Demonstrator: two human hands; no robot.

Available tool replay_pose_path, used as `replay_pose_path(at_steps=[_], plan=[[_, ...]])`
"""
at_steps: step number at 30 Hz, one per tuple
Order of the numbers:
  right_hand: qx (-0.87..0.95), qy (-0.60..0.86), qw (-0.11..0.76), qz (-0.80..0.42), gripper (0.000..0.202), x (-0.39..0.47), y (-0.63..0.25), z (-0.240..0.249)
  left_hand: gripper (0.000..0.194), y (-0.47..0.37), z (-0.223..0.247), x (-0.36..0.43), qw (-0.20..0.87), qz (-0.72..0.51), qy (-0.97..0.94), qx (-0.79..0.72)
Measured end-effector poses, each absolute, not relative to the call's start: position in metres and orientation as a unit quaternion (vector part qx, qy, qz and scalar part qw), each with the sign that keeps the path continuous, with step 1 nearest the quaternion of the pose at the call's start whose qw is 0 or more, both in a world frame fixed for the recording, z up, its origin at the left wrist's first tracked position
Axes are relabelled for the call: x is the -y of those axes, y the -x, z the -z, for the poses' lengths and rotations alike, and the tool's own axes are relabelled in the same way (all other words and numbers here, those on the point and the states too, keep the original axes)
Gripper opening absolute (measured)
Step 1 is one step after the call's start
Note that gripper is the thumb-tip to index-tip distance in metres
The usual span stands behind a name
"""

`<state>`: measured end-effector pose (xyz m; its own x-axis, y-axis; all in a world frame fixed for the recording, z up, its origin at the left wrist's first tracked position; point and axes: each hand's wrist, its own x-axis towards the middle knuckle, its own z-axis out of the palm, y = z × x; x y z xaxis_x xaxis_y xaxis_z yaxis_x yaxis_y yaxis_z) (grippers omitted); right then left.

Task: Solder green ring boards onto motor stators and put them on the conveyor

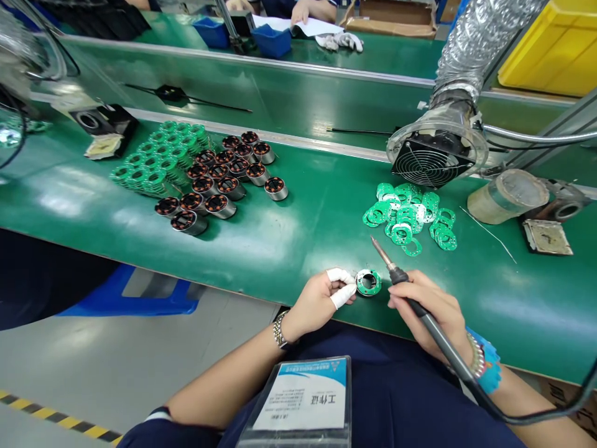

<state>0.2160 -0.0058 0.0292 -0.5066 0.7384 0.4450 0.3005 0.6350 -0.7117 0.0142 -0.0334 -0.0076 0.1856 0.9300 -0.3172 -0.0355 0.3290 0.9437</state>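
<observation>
My left hand point(329, 295), with white covers on its thumb and a finger, pinches the side of a motor stator point(358, 287) near the table's front edge. A green ring-shaped circuit board point(375, 284) lies on top of that stator. In my right hand point(429, 305) is a soldering iron point(396, 274), held like a pen. Its tip points up and away, above the table and apart from the board. Beyond the iron lies a loose pile of green ring boards point(405, 214).
Several bare stators point(228, 185) stand at left centre, beside stacked green-topped pieces point(156, 158). A fume fan point(429, 163) hangs over the board pile. At right are a cloudy jar point(506, 198), a solder wire point(487, 233) and an iron stand point(548, 236). Another person's hands point(301, 11) work across the bench.
</observation>
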Motion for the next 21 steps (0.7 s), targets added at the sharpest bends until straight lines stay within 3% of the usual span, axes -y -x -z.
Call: replay_pose_path(at_steps=[4,21], plan=[[0.835,0.280,0.376,-0.289,0.036,0.009,-0.229,-0.041,0.018,-0.015,0.009,0.033,0.624,-0.374,-0.446,-0.521],[0.835,0.272,0.338,-0.339,0.029,0.012,-0.230,-0.043,0.013,-0.015,0.008,0.032,0.607,-0.365,-0.459,-0.537]])
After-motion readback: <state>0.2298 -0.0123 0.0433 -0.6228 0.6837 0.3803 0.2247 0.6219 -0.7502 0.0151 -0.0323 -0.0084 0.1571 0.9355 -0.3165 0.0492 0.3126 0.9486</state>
